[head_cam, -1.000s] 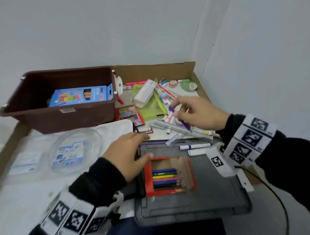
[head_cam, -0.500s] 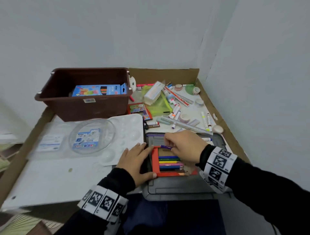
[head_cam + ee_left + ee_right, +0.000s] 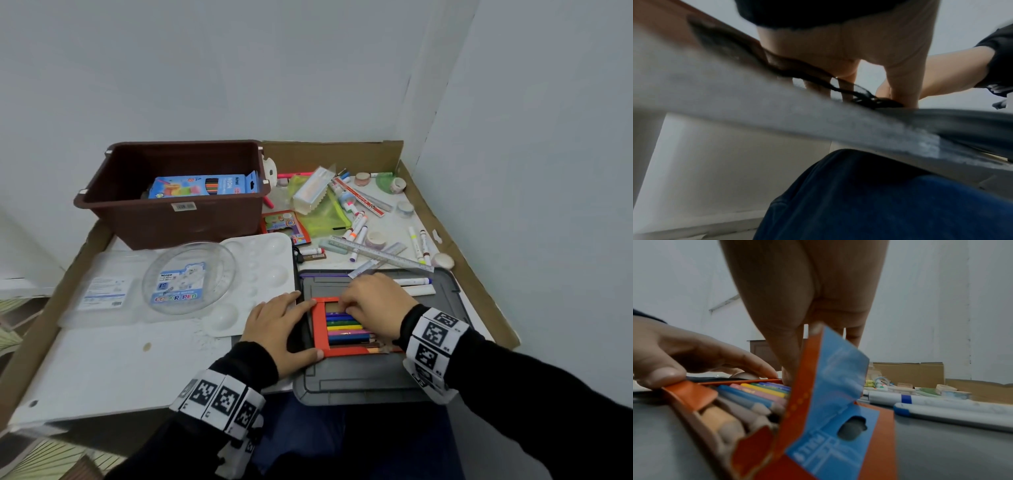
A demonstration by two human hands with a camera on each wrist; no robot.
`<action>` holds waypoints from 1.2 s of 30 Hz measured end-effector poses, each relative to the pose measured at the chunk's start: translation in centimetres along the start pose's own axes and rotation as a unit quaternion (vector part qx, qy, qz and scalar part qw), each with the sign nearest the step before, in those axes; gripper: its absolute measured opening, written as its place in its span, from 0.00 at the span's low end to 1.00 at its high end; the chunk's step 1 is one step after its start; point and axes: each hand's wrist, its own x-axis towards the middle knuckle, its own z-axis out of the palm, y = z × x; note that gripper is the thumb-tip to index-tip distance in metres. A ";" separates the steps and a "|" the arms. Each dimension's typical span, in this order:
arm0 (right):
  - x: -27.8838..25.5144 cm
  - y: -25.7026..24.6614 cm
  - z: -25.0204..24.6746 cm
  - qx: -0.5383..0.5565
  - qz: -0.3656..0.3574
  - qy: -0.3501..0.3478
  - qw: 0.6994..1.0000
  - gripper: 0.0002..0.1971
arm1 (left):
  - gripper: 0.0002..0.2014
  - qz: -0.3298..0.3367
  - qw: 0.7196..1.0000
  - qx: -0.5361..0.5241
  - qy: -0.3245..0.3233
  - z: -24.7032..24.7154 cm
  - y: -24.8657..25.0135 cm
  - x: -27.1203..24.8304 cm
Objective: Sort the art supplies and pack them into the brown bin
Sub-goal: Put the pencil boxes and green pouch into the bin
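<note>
Lower centre of the frame, the right hand (image 3: 375,301) has dropped onto the pencils (image 3: 346,328), fingers curled; whether it pinches one I cannot tell. Left hand (image 3: 279,329) still lies flat, steadying the box (image 3: 318,329).

Plain white room corner, art supplies on a cardboard-lined table (image 3: 462,274)
</note>
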 end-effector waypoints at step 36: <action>-7.0 2.9 7.1 0.187 0.055 0.147 0.970 0.30 | 0.16 -0.023 0.986 -0.163 0.020 -8.8 1.6 3.3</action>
